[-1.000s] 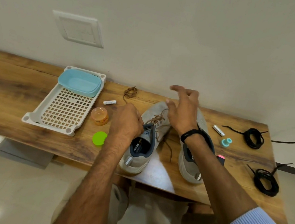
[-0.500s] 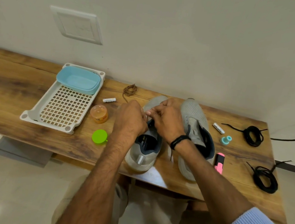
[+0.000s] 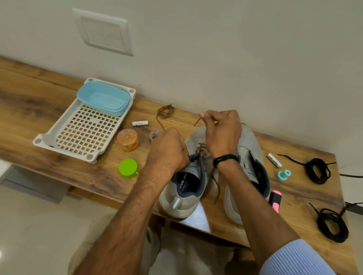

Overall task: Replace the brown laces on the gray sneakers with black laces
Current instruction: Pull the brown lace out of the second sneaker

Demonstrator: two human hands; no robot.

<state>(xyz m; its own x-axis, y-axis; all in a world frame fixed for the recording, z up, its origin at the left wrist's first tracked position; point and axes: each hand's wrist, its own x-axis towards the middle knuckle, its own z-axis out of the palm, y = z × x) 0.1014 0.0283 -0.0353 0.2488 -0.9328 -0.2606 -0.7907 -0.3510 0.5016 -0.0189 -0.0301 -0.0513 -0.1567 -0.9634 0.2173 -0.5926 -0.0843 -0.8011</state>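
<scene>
Lace [image 3: 201, 149], brown, ran from the left sneaker [image 3: 181, 197] up to the right hand [image 3: 221, 133], which pinched its end above the toe. Left hand [image 3: 167, 151] gripped that sneaker at its opening. Second sneaker [image 3: 250, 147] lay under the right wrist; black laces [image 3: 317, 169] coiled well right of both hands.

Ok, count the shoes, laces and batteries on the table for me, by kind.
Gray sneakers: 2
Black lace bundles: 2
Brown laces: 2, one coiled, one threaded in a sneaker
Batteries: 2
Total: 8
</scene>
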